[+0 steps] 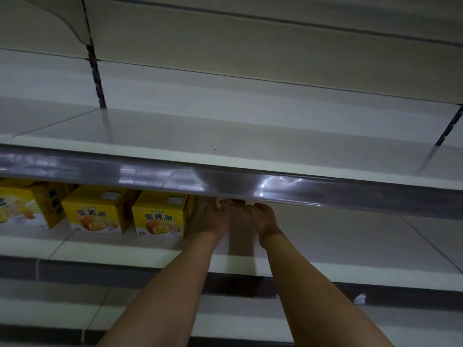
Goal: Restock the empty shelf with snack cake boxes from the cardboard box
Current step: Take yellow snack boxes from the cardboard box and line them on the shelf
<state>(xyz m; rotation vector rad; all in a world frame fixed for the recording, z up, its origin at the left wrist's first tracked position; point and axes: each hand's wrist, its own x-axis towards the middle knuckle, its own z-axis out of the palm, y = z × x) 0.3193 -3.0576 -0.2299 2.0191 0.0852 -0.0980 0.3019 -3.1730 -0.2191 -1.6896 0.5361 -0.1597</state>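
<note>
My left hand (217, 216) and right hand (263, 217) reach deep onto the shelf (325, 236), fingertips hidden behind the upper shelf's rail (225, 179), so their grip is unclear. Three yellow snack cake boxes (160, 216) stand just left.

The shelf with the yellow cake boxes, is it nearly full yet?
Not yet. Three yellow boxes already stand at the left of the lower shelf. Both hands, left hand and right hand, reach in beside them on something whitish, mostly hidden behind the shelf edge, so whether it is another box is unclear. The space to the right and the upper shelf look bare.
</note>
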